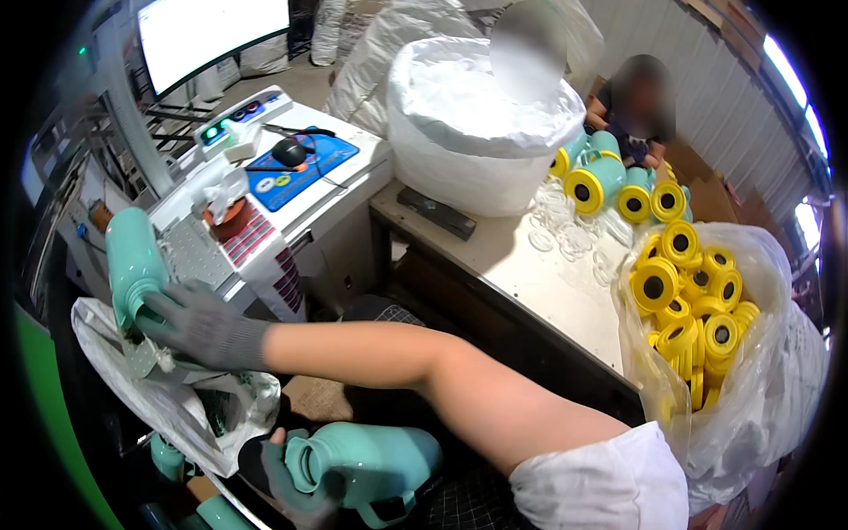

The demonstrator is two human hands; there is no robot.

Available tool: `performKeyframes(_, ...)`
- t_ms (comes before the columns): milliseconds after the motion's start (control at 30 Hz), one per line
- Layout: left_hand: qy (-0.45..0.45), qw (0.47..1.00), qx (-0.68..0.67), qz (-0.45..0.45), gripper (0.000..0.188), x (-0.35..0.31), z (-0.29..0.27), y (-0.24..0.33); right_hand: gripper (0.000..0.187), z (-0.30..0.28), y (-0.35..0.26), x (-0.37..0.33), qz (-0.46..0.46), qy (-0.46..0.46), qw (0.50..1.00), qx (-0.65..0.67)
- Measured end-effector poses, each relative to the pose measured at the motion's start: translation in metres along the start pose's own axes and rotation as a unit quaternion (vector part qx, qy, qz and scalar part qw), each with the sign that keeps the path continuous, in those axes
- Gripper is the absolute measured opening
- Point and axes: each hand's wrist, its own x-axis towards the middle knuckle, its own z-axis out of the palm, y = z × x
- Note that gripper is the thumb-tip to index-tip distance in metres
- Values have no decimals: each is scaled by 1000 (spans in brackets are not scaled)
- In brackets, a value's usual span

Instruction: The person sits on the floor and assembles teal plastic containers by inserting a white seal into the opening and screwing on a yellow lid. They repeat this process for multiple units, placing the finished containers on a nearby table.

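Observation:
My right hand (208, 329), in a grey knit glove, reaches across to the far left. Its fingers are at the neck of a glossy teal bottle (137, 252), which leans above a metal bracket. Low in front of me, my left hand (287, 486), also gloved, is around the neck of a second teal bottle (380, 459). That one lies on its side across my lap, its open mouth facing left and a loop handle below. Some left fingers are hidden or blurred. A white woven sack (132, 380) hangs open below the right hand.
A white machine bench (353, 132) carries a mouse (289, 152), a blue mat and a lit screen (212, 35). On the worktable stand a large white sack (477, 168), clear rings and yellow-lidded teal bottles. A clear bag (760, 353) holds yellow lids (698, 300). A person sits beyond.

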Motion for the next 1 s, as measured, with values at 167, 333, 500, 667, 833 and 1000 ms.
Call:
performKeyframes(167,-144,974,163,58,85,27,-21,29,45,-189,63,-195,178,-115,977,-30)
performKeyframes(333,-176,965,192,13,69,36,-20,9,45,-488,58,-339,358,22,783,-508)
performKeyframes(500,-220,966,136,-15,65,62,22,25,38,-656,23,-370,514,-159,491,-685)
performKeyframes(667,-247,956,159,-12,62,67,42,39,26,-694,27,-387,623,-221,382,-645)
performKeyframes(833,-169,980,104,-9,56,55,25,35,31,-706,18,-370,563,26,541,-624)
performKeyframes(1000,28,990,-112,-77,47,55,17,25,37,-606,48,-368,641,200,726,-147)
